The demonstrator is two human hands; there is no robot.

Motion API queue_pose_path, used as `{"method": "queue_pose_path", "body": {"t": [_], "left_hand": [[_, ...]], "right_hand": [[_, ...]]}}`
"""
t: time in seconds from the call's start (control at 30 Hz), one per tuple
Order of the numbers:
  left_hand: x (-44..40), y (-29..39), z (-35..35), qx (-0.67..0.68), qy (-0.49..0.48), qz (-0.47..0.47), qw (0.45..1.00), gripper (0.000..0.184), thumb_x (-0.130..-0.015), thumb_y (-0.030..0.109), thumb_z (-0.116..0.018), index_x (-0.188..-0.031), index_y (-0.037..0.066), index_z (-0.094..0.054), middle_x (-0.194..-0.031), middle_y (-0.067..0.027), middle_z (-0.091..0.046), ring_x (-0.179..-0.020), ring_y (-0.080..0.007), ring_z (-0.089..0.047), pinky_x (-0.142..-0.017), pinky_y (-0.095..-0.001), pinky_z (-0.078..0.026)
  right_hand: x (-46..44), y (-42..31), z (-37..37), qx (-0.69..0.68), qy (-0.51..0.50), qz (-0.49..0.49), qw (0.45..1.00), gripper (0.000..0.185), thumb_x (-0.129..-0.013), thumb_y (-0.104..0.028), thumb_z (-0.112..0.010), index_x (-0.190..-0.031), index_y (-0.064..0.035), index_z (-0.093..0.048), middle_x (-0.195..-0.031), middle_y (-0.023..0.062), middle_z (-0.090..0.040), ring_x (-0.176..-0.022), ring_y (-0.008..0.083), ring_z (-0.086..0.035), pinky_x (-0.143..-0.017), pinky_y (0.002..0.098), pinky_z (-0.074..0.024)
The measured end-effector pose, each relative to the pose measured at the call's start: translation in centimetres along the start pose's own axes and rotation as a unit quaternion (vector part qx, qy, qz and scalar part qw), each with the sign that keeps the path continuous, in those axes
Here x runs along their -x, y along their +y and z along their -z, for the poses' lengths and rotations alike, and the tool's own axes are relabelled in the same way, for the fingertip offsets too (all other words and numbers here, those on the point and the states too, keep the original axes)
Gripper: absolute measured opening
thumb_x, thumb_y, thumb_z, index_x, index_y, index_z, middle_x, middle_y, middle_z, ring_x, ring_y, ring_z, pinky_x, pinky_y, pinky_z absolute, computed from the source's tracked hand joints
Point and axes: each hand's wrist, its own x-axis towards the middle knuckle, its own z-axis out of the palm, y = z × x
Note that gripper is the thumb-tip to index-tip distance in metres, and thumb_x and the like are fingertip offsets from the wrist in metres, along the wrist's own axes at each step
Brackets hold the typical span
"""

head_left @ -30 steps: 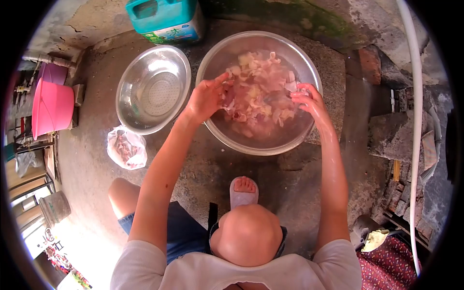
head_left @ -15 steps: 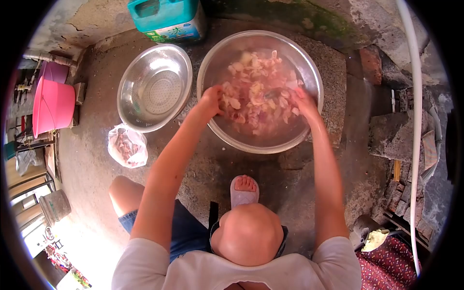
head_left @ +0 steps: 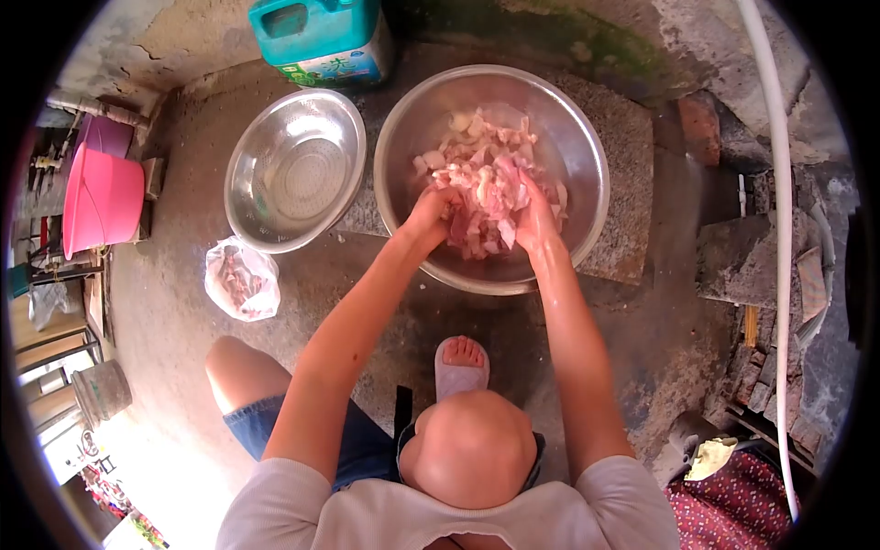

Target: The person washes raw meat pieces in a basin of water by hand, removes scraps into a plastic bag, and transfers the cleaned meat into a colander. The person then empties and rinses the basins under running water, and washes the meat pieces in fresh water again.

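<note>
A large steel basin [head_left: 587, 183] holds many pale pink pieces of raw meat [head_left: 486, 174] in cloudy water. Both hands are inside it, cupped around a heap of the pieces. My left hand [head_left: 434, 216] is at the heap's near left, its fingers curled in against the meat and partly hidden by it. On the right side, my right hand [head_left: 536, 213] presses its palm and fingers against the same heap. The two hands grip the meat between them.
Left of the basin rests a steel colander [head_left: 247, 179]. A white plastic bag [head_left: 242, 280] with meat-like scraps lies below it. A teal jug [head_left: 321, 41] stands behind, a pink bucket [head_left: 103, 202] far left. A white pipe [head_left: 781, 183] runs down the right.
My hands have moved inward from the basin's two sides toward its middle. The meat, spread through the water before, is now gathered and heaped between them.
</note>
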Motion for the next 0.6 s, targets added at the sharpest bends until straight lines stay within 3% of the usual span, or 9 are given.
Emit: {"method": "queue_pose_path", "body": {"t": [0.03, 0.13, 0.17, 0.33, 0.47, 0.6], "left_hand": [[-2.0, -1.9, 3.4, 0.13, -0.16, -0.029, 0.978, 0.015, -0.072, 0.003, -0.043, -0.083, 0.004, -0.053, -0.084, -0.0079, -0.057, -0.074, -0.0184, -0.056, -0.065, -0.0308, -0.048], [2.3, 1.8, -5.3, 0.215, 0.017, -0.044, 0.975, 0.029, -0.076, 0.013, -0.043, -0.101, 0.004, -0.052, -0.104, -0.011, -0.056, -0.094, -0.024, -0.054, -0.081, -0.0382, -0.044], [2.2, 1.8, -4.9, 0.222, -0.025, -0.043, 0.974, 0.038, -0.077, 0.023, -0.044, -0.111, 0.006, -0.051, -0.116, -0.0104, -0.051, -0.108, -0.0262, -0.048, -0.091, -0.0427, -0.037], [3.1, 2.9, -6.4, 0.24, 0.016, -0.033, 0.97, 0.038, -0.081, 0.034, -0.045, -0.11, 0.01, -0.052, -0.115, -0.0081, -0.052, -0.106, -0.0255, -0.048, -0.091, -0.0445, -0.035], [3.1, 3.0, -6.7, 0.228, 0.031, -0.032, 0.973, 0.039, -0.084, 0.039, -0.044, -0.109, 0.011, -0.052, -0.115, -0.0072, -0.052, -0.108, -0.0248, -0.047, -0.09, -0.0447, -0.035], [3.3, 3.4, -7.6, 0.255, 0.042, -0.029, 0.966, 0.031, -0.084, 0.036, -0.044, -0.103, 0.012, -0.055, -0.104, -0.0044, -0.057, -0.099, -0.0213, -0.052, -0.085, -0.0386, -0.039]], "right_hand": [[0.4, -0.2, -0.4, -0.012, -0.006, 0.016, 1.0, 0.036, -0.085, -0.029, -0.05, -0.115, -0.0083, -0.05, -0.111, 0.0022, -0.053, -0.089, 0.0146, -0.054, -0.074, 0.0297, -0.0473], [1.9, -0.8, -2.3, -0.065, -0.027, 0.049, 0.996, 0.038, -0.086, -0.036, -0.048, -0.115, -0.0123, -0.051, -0.114, -0.0011, -0.052, -0.091, 0.014, -0.052, -0.074, 0.0298, -0.0452], [1.9, -0.9, -1.9, -0.081, -0.043, 0.056, 0.994, 0.038, -0.086, -0.037, -0.047, -0.115, -0.0127, -0.051, -0.113, -0.0009, -0.052, -0.092, 0.0141, -0.052, -0.074, 0.0308, -0.0449], [2.7, -1.6, -1.9, -0.123, -0.105, 0.069, 0.985, 0.04, -0.086, -0.043, -0.044, -0.112, -0.0125, -0.052, -0.108, 0.0051, -0.055, -0.095, 0.0181, -0.051, -0.076, 0.034, -0.0439], [3.7, -2.3, -3.2, -0.098, -0.07, 0.101, 0.988, 0.043, -0.087, -0.044, -0.04, -0.112, -0.0106, -0.051, -0.107, 0.0094, -0.054, -0.101, 0.022, -0.05, -0.083, 0.0383, -0.0433], [4.0, -2.8, -3.6, -0.109, -0.096, 0.106, 0.984, 0.044, -0.088, -0.044, -0.037, -0.112, -0.0092, -0.051, -0.105, 0.0101, -0.055, -0.1, 0.0235, -0.051, -0.084, 0.0404, -0.0433]]}}
